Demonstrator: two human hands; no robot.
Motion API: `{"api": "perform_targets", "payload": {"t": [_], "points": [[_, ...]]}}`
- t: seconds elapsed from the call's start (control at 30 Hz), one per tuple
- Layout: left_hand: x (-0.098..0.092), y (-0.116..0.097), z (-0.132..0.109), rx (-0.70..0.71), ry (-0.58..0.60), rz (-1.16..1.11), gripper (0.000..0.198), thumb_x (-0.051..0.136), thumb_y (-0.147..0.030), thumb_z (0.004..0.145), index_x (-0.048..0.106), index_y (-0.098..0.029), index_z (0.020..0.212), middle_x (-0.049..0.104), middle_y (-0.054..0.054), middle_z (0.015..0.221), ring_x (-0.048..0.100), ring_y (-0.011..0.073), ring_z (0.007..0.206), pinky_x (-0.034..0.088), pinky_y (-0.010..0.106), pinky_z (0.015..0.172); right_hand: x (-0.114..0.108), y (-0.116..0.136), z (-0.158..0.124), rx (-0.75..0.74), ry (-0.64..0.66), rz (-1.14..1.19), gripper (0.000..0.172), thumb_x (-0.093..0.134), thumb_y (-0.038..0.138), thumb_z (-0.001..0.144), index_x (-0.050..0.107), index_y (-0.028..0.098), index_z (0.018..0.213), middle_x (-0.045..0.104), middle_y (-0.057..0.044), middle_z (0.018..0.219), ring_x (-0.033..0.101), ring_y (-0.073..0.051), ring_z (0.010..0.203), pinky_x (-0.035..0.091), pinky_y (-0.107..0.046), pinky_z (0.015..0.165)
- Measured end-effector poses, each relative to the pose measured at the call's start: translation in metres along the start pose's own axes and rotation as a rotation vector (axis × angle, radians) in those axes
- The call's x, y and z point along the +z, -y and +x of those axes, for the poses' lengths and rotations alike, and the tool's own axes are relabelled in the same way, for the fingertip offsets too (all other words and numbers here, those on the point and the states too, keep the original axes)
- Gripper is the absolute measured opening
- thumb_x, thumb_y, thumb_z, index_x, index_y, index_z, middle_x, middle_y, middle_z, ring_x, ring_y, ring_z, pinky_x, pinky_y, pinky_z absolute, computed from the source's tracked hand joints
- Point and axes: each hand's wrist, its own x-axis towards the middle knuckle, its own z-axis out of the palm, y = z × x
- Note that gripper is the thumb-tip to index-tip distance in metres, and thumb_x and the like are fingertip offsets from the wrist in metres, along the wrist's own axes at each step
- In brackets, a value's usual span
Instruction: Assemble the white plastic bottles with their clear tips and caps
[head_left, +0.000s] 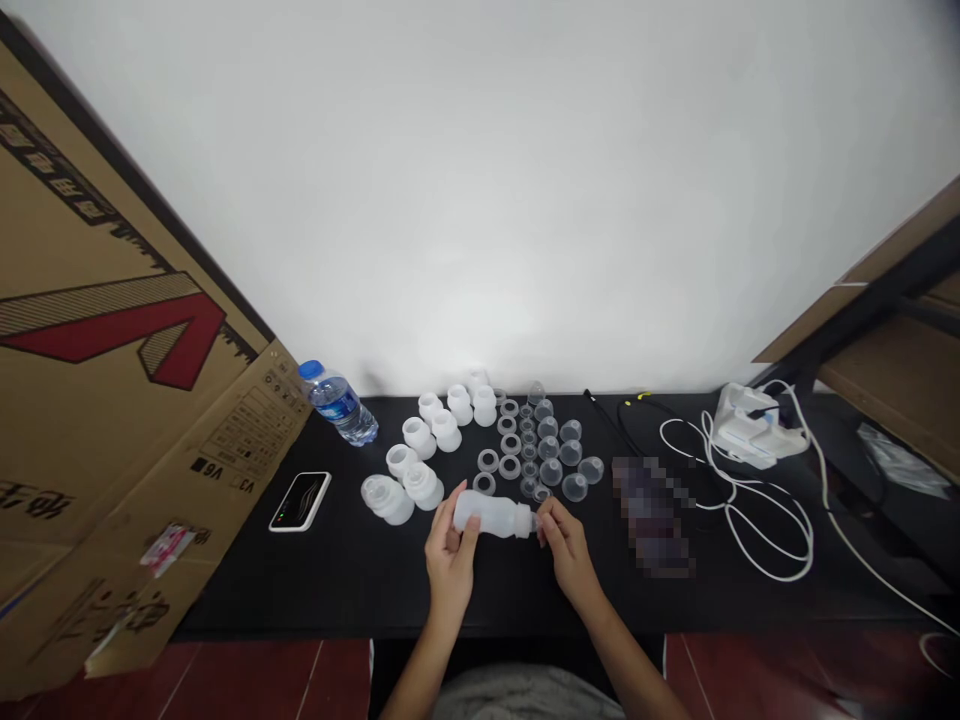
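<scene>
My left hand (450, 555) is closed round the body of a small translucent white plastic bottle (495, 514), held on its side just above the black table (360, 580). At the bottle's neck end, my right hand (564, 540) pinches something small that I cannot make out. Just behind the hands lie several white bottles (420, 485), a row of white rings (510, 442) and several clear dome caps (571, 452).
A water bottle with a blue cap (337, 402) lies at the back left beside a large cardboard box (112, 400). A phone (301, 500) lies left of the bottles. White cables (757, 500) and a white charger (750, 428) sit at the right. A blurred dark object (654, 515) lies right of my hands.
</scene>
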Motion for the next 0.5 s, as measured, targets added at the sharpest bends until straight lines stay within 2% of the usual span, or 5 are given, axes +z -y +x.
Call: {"api": "perform_targets", "payload": {"t": [0.07,0.17,0.37,0.5], "points": [[-0.001,0.001,0.001,-0.022,-0.007,0.007,0.06,0.076,-0.062,0.093,0.076,-0.019,0.135,0.075,0.016,0.138,0.077,0.031,0.11,0.064,0.038,0.093,-0.001,0.003,0.0,0.0,0.025,0.019,0.045,0.055,0.06,0.107,0.055,0.023,0.081,0.048,0.003,0.072,0.046,-0.016,0.065,0.036,-0.028,0.061],[-0.001,0.003,0.001,-0.031,-0.005,-0.001,0.061,0.076,-0.062,0.092,0.076,-0.019,0.135,0.074,0.017,0.141,0.078,0.0304,0.108,0.065,0.036,0.084,-0.002,0.006,-0.001,0.011,0.052,0.002,0.046,0.053,0.058,0.108,0.053,0.023,0.078,0.046,0.004,0.071,0.044,-0.016,0.065,0.034,-0.028,0.062],[-0.001,0.005,-0.001,-0.02,0.014,-0.012,0.057,0.076,-0.058,0.094,0.075,-0.02,0.137,0.071,0.016,0.146,0.078,0.0297,0.108,0.066,0.035,0.084,-0.002,0.0,-0.001,0.07,0.065,0.022,0.057,0.047,0.062,0.11,0.048,0.024,0.068,0.047,0.002,0.065,0.045,-0.017,0.063,0.034,-0.03,0.062],[0.0,0.002,-0.001,-0.02,-0.004,-0.015,0.059,0.077,-0.06,0.093,0.076,-0.019,0.136,0.073,0.017,0.143,0.077,0.0314,0.112,0.066,0.035,0.084,0.0,-0.007,-0.001,0.112,0.07,0.046,0.062,0.045,0.069,0.109,0.044,0.025,0.066,0.042,0.004,0.06,0.04,-0.016,0.058,0.032,-0.03,0.058]]}}
